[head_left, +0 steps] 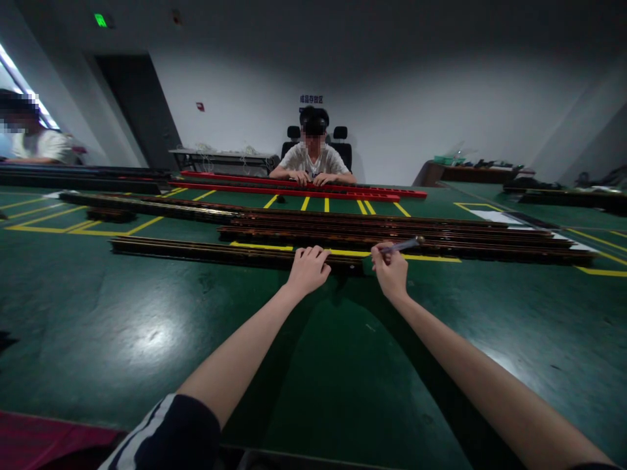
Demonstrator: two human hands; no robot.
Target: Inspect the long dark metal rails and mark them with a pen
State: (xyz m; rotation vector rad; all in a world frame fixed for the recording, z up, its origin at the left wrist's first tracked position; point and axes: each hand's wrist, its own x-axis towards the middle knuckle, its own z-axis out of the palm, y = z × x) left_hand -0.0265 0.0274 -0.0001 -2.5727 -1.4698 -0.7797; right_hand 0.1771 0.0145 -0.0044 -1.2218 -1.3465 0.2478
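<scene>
Fingers of the left hand (pixel 309 269) lay spread over the near dark strips (pixel 196 251), by their right end; the right hand (pixel 390 269) gripped a pen-like tool (pixel 404 245). Those strips rested on the green table (pixel 337 365), nearer than the long strip stack (pixel 416 236).

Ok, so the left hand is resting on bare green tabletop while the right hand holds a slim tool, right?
Not quite. The head view shows the left hand on the near bundle of dark strips, not on bare green tabletop; the right hand does hold a slim tool.
</scene>
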